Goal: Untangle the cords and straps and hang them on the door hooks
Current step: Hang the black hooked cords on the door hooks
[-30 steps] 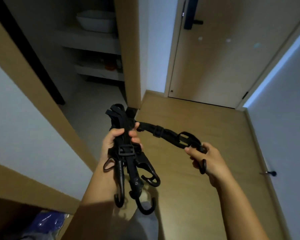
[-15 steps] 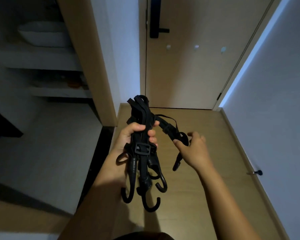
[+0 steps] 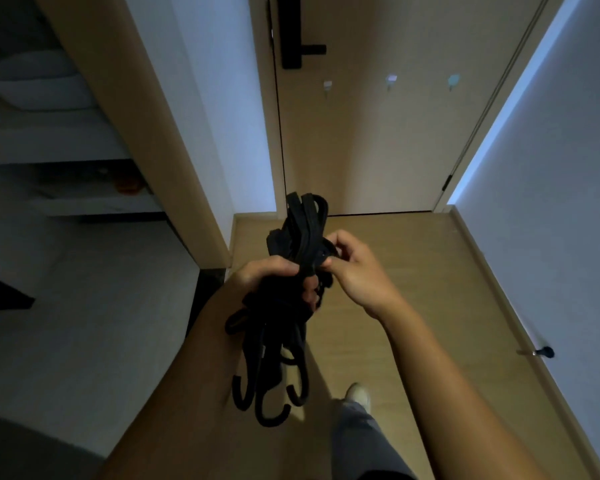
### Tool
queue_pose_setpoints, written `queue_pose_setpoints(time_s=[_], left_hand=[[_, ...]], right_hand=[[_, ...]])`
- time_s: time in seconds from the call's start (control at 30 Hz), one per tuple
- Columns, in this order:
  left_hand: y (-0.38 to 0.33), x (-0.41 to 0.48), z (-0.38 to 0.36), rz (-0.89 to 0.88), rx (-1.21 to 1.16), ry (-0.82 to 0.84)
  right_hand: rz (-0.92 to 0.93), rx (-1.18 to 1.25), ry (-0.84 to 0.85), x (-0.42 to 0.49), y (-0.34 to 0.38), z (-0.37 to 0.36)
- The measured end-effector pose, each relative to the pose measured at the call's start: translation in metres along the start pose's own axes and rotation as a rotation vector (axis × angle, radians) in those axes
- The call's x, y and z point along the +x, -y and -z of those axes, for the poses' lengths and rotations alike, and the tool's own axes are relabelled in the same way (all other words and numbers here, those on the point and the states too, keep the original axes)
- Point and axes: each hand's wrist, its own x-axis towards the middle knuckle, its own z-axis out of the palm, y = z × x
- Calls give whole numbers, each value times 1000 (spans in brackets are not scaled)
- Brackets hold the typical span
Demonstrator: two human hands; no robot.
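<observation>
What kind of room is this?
Probably a home hallway: a closed light wooden door with a black handle lock, three small pale hooks on it, and a wood-look plank floor.

I am reading the bundle of cords and straps (image 3: 291,244) as one dark mass, and I am failing to tell one strap from the next. It is covering the palm of the left hand (image 3: 257,274), and the fingertips of the right hand (image 3: 355,271) are lying half hidden among its loops. The top edge is cutting off the black door handle (image 3: 291,46). The door hooks (image 3: 328,86) are showing too small for their shape.
</observation>
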Motion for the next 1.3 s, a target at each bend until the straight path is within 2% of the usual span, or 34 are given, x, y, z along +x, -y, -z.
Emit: queue_pose_setpoints(time_s=[0.1,0.23,0.33,0.43,0.57,0.63,0.73,0.9,1.0,1.1,1.17,1.3], left_hand=[[-18,26,10,-8,43,-101],[-45,78,9,-44,390,-333],[-69,120,6,-193,359,-414],[-87,163,7,-365,325,-556],[-105,214,11,-490,615,-828],[-115,228,13,-428,720,-787],[-132,243,19,-302,617,-567],[-174,259,52,-278,261,-418],[-200,281,67,-291,319,-455],[-223,310,77,-325,460,-574],[-242,322,87,-354,450,-635],[-282,335,109,-373,353,-557]], right_hand=[[-26,120,-95,42,11,17],[20,84,-125,98,28,42],[21,115,-145,136,35,66],[17,81,-105,165,34,91],[9,196,13,191,28,113],[54,85,54,206,25,118],[115,-50,-5,235,24,125],[46,138,10,287,30,138],[48,215,-6,326,37,142],[177,133,-44,362,47,135],[236,100,-63,385,54,129],[128,216,-23,431,56,122]])
